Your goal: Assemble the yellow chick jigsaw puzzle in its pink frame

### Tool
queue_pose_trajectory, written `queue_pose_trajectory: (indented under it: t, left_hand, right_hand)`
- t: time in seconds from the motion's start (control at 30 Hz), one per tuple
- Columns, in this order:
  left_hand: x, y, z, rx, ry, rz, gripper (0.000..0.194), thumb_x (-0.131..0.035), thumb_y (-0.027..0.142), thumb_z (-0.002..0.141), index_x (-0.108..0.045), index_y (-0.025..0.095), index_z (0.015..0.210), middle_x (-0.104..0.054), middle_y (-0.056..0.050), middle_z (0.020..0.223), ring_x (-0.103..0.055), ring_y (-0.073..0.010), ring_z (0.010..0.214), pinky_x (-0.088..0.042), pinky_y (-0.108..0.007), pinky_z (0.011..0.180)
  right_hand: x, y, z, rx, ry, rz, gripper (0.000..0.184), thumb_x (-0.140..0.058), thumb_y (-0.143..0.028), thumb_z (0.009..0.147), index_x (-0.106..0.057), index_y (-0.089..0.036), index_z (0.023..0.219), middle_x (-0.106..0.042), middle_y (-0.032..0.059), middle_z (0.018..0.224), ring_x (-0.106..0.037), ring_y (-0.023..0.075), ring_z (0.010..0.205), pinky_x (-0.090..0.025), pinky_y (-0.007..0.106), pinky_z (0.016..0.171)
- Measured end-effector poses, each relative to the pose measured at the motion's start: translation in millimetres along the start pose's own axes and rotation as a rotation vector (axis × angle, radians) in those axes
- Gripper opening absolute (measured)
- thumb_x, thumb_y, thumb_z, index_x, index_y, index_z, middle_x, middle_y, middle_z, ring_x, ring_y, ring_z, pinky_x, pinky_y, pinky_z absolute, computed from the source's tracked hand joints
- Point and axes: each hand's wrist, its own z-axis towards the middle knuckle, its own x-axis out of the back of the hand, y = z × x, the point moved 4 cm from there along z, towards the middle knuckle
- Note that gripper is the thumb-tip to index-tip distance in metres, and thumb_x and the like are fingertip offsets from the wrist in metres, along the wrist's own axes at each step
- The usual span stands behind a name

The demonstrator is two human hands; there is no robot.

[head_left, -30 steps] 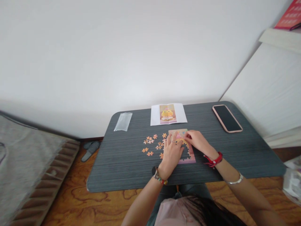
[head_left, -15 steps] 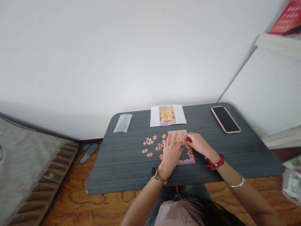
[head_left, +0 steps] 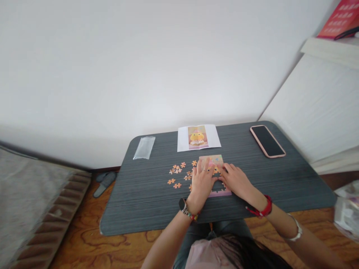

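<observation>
One bag point(head_left: 144, 147), clear, flat and rectangular, lies on the table point(head_left: 140, 201); whether it holds something, I cannot tell. A second, crumpled clear sack point(head_left: 347, 213) at the right edge has whitish things inside, which are not distinct. The puzzle point(head_left: 215, 169) is one, rectangular, near the front of the table, with a pink border and a gap in its lower part. The left hand point(head_left: 202, 183) rests on it, fingers open and spread. The right hand point(head_left: 237, 181) has bent fingers at its right side; whether they grip a piece, I cannot tell. About a dozen knobbed, orange-pink pieces point(head_left: 177, 185) lie to the left; some overlap, so the count is not exact. Behind are one creased paper sheet point(head_left: 198, 137) and, farther right, one pink-edged phone point(head_left: 267, 141).
</observation>
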Motion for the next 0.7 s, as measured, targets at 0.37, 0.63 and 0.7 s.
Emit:
queue_pose_trajectory:
  t: [0.37,0.63,0.7]
  left_hand:
    - [11.0,-30.1,1.5,0.081,-0.027,0.053,0.047,-0.056,0.03,0.082,-0.045,0.033,0.127,-0.032,-0.008,0.142,-0.034,-0.0319,0.124,-0.043,-0.05,0.093]
    - [25.7,-60.3,12.9,0.075,-0.154,0.04,0.05,-0.064,0.039,0.075,-0.05,0.037,0.123,-0.024,-0.009,0.145,-0.03,-0.0367,0.124,-0.043,-0.055,0.088]
    - [24.7,-60.1,13.6,0.054,-0.163,0.035,0.05,-0.064,0.039,0.074,-0.05,0.036,0.122,-0.023,-0.009,0.146,-0.029,-0.0376,0.125,-0.042,-0.056,0.088]
  right_hand:
    - [-10.6,35.6,4.7,0.064,0.026,0.275,0.051,-0.057,-0.031,0.081,-0.044,-0.019,0.129,-0.05,0.0125,0.109,-0.051,0.0263,0.099,-0.045,0.039,0.08]
    - [-14.5,66.3,33.2,0.125,-0.103,0.338,0.064,-0.067,-0.031,0.071,-0.044,-0.024,0.131,-0.045,0.0118,0.114,-0.046,0.0284,0.105,-0.043,0.042,0.086]
    - [-14.7,66.4,37.9,0.132,-0.125,0.343,0.064,-0.068,-0.03,0.071,-0.045,-0.024,0.13,-0.046,0.0112,0.113,-0.047,0.0278,0.105,-0.043,0.042,0.086]
